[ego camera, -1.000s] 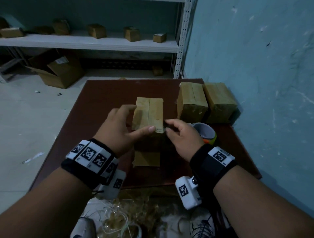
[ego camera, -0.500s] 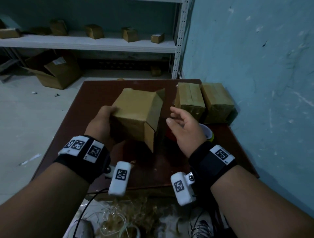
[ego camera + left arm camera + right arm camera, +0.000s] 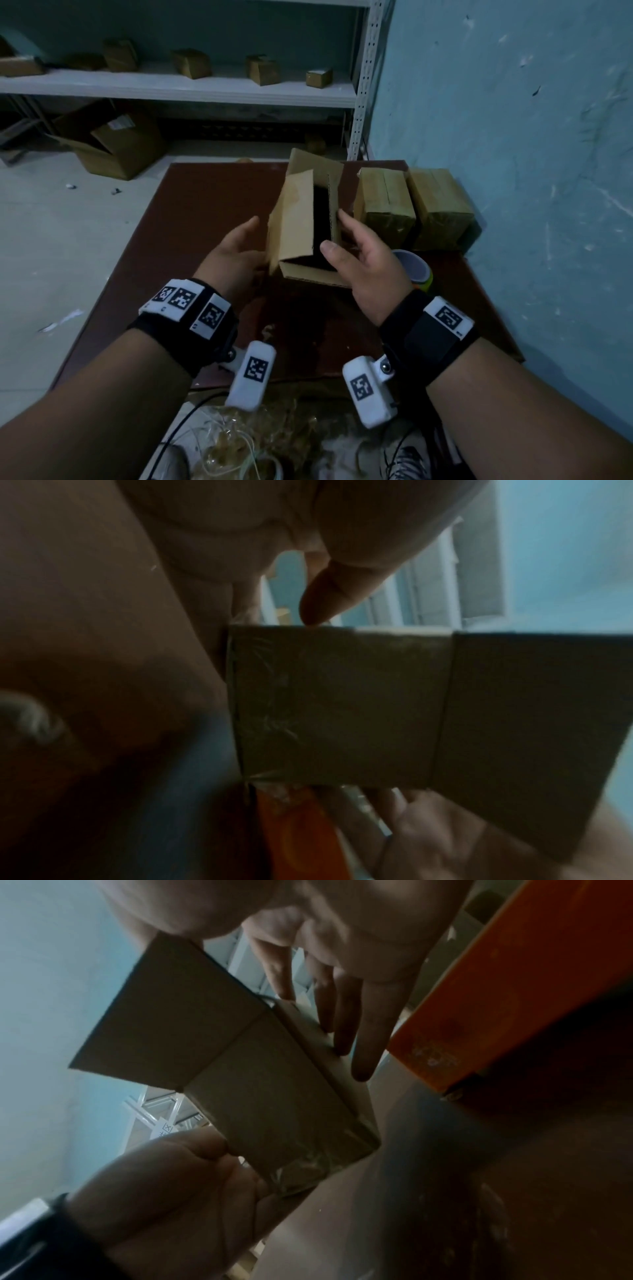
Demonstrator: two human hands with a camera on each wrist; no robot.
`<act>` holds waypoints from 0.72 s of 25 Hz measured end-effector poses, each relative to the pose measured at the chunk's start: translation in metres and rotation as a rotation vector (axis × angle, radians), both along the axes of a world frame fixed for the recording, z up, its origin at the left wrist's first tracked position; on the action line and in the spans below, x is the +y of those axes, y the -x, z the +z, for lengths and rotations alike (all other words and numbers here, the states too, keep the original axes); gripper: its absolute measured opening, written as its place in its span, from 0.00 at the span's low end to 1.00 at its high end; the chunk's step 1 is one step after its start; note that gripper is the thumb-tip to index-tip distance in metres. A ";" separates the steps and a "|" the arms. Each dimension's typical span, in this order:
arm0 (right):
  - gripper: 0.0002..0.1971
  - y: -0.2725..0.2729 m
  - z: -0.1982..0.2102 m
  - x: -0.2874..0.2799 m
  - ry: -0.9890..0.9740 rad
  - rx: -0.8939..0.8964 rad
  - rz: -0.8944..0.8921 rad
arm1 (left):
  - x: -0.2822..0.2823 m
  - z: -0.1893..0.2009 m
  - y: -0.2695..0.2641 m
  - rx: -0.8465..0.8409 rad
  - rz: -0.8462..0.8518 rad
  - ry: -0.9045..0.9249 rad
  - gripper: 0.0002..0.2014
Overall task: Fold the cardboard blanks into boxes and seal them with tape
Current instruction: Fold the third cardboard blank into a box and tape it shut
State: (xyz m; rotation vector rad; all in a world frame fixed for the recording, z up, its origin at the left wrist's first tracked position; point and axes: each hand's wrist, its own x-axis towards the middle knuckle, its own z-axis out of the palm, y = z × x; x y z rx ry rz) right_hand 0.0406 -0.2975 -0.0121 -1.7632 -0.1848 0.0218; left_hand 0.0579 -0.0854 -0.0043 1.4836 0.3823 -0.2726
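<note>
A small cardboard box is held above the brown table, its open end turned toward me and its flaps standing loose. The other end shows shiny tape in the right wrist view. My left hand grips the box from the left, with its thumb on one edge and its fingers round the taped end. My right hand holds the right wall, thumb at the rim of the opening and straight fingers along the outside. A tape roll lies just right of that hand.
Two sealed boxes stand at the table's far right against the blue wall. A white shelf with several small boxes runs along the back, with an open carton on the floor. Cables and plastic wrap lie below the near edge.
The box stood on the table with its taped face up. My left hand tipped and lifted it, and it now shows its open end. My right hand came back onto its right wall.
</note>
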 end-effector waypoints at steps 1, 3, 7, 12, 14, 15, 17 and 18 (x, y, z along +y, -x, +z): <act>0.46 -0.001 0.000 -0.001 0.017 -0.007 -0.003 | 0.001 -0.002 0.000 -0.025 0.004 0.000 0.22; 0.41 -0.001 0.000 -0.003 0.079 -0.050 -0.010 | -0.001 0.007 0.005 -0.026 0.031 -0.068 0.17; 0.32 0.004 0.003 -0.005 0.202 -0.101 0.035 | -0.006 0.021 0.016 -0.022 -0.054 -0.113 0.33; 0.30 0.008 0.005 -0.002 0.303 -0.140 0.112 | -0.004 0.021 0.013 -0.046 -0.054 -0.111 0.39; 0.28 0.006 0.006 -0.005 0.334 -0.154 0.073 | 0.001 0.022 0.014 -0.040 -0.019 0.008 0.45; 0.26 0.005 0.006 -0.006 0.341 -0.155 0.056 | 0.003 0.021 0.014 -0.042 -0.027 0.044 0.47; 0.24 0.003 0.006 -0.008 0.332 -0.147 0.046 | 0.005 0.023 0.016 -0.073 -0.067 0.066 0.47; 0.23 0.003 0.006 -0.008 0.330 -0.146 0.043 | 0.006 0.024 0.016 -0.096 -0.063 0.064 0.45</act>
